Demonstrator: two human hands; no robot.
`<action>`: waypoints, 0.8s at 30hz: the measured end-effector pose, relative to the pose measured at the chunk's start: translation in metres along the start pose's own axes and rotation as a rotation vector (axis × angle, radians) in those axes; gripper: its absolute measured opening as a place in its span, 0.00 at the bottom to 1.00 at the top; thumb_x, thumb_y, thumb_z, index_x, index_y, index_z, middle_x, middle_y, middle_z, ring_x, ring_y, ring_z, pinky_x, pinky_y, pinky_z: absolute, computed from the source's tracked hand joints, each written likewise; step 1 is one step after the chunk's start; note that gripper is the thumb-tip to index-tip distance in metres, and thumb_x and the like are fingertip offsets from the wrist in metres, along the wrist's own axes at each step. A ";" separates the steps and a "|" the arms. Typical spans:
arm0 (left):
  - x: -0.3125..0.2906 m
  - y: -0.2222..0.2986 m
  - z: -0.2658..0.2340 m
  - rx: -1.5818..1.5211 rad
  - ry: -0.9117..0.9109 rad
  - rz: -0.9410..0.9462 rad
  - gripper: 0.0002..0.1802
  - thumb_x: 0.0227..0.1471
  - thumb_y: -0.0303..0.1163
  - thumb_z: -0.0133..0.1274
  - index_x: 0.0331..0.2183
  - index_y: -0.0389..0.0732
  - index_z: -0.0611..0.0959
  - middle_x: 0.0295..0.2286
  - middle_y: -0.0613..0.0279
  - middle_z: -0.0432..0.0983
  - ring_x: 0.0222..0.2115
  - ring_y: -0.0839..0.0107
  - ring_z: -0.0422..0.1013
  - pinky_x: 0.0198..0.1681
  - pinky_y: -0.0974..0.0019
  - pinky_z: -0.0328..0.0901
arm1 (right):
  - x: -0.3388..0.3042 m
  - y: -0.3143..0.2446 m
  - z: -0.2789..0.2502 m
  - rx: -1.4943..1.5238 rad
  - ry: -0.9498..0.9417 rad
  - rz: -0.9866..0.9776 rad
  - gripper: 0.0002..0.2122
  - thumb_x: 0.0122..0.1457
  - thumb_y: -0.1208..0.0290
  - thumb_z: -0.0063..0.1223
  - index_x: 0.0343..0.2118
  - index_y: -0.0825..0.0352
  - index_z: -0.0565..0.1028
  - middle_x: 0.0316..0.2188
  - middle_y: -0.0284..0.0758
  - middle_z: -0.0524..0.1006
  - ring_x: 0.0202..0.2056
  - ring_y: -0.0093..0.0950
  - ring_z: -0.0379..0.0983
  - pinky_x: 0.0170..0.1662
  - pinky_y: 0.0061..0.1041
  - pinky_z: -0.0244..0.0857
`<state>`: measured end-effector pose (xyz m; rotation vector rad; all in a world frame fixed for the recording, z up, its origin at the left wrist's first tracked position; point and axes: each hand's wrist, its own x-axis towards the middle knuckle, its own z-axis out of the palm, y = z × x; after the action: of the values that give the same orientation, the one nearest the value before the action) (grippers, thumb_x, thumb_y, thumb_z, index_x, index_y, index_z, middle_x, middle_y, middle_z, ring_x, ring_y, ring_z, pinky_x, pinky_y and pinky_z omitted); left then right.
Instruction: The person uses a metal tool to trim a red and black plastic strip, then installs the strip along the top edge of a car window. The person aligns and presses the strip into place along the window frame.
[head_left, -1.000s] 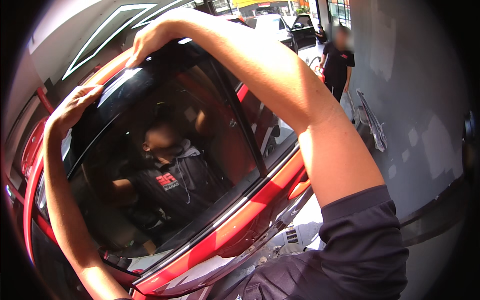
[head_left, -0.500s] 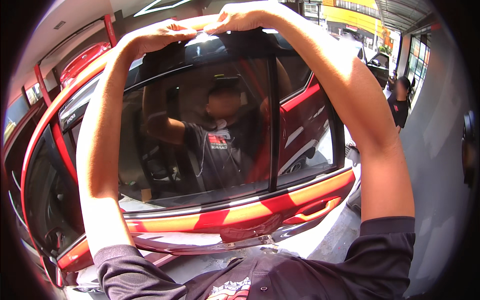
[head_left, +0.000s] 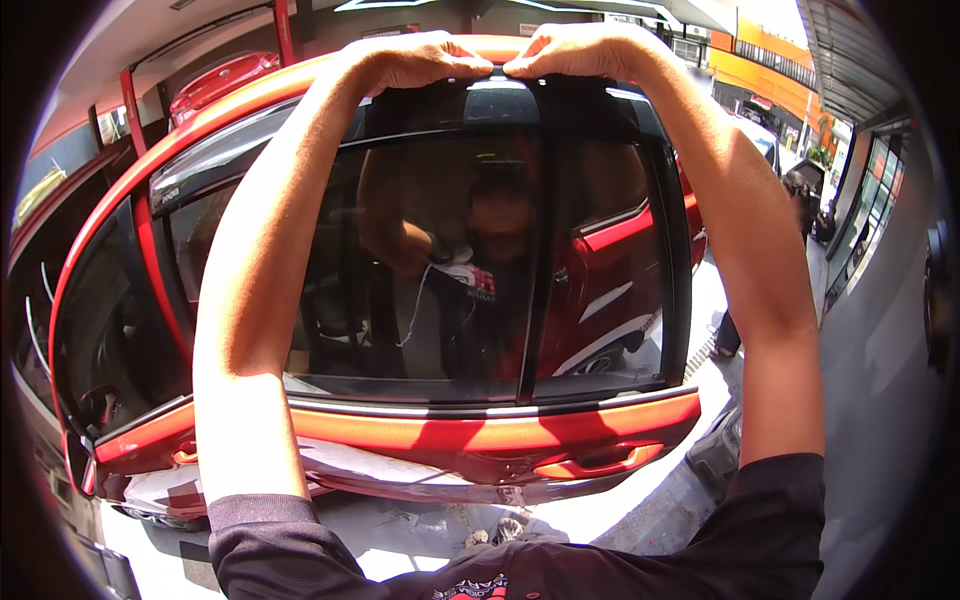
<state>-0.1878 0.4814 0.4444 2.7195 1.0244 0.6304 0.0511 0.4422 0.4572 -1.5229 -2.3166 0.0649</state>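
Note:
Both my arms are raised to the top of a red car's rear door point(head_left: 470, 432). A dark, glossy window visor point(head_left: 500, 104) runs along the upper window frame, under the roof edge. My left hand point(head_left: 425, 62) has its thumb and fingers pressed together on the visor's upper edge. Close beside it, my right hand point(head_left: 580, 50) pinches the same edge, the two sets of fingertips a small gap apart. The undersides of the fingers are hidden. Below, the tinted window glass point(head_left: 450, 270) reflects my arms and shirt.
The red door handle point(head_left: 600, 465) sits low on the right. Behind the roof stand a second red car point(head_left: 225, 85) and a red post point(head_left: 133, 110). A person in dark clothes point(head_left: 797, 200) is at the right, near a grey wall point(head_left: 880, 340).
Both hands have shifted right along the roof edge in the picture, and the view has moved with the car lower and more centred. The fingertips stay close together. The person at right is now partly behind my arm.

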 end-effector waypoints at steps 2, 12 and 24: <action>-0.003 -0.011 -0.004 0.018 -0.031 -0.012 0.27 0.60 0.59 0.54 0.49 0.49 0.86 0.40 0.70 0.80 0.43 0.75 0.71 0.54 0.68 0.60 | -0.002 -0.018 0.009 -0.046 -0.055 0.015 0.23 0.61 0.43 0.57 0.44 0.59 0.84 0.33 0.31 0.83 0.34 0.28 0.77 0.42 0.31 0.69; -0.009 0.027 -0.016 0.009 -0.005 -0.088 0.27 0.57 0.60 0.58 0.47 0.51 0.86 0.46 0.71 0.79 0.49 0.76 0.69 0.57 0.65 0.58 | -0.073 0.008 -0.035 0.081 -0.136 0.176 0.28 0.63 0.42 0.52 0.61 0.53 0.72 0.60 0.36 0.72 0.56 0.39 0.72 0.49 0.61 0.73; 0.001 0.044 0.005 0.129 -0.019 0.044 0.37 0.55 0.68 0.53 0.52 0.47 0.83 0.40 0.63 0.81 0.43 0.70 0.72 0.53 0.60 0.60 | -0.080 0.051 -0.002 0.251 0.223 0.136 0.29 0.58 0.43 0.59 0.57 0.56 0.75 0.52 0.35 0.77 0.51 0.34 0.75 0.52 0.51 0.69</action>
<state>-0.1589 0.4485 0.4535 2.8601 1.0375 0.5622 0.1242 0.3916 0.4255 -1.4766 -1.9500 0.2022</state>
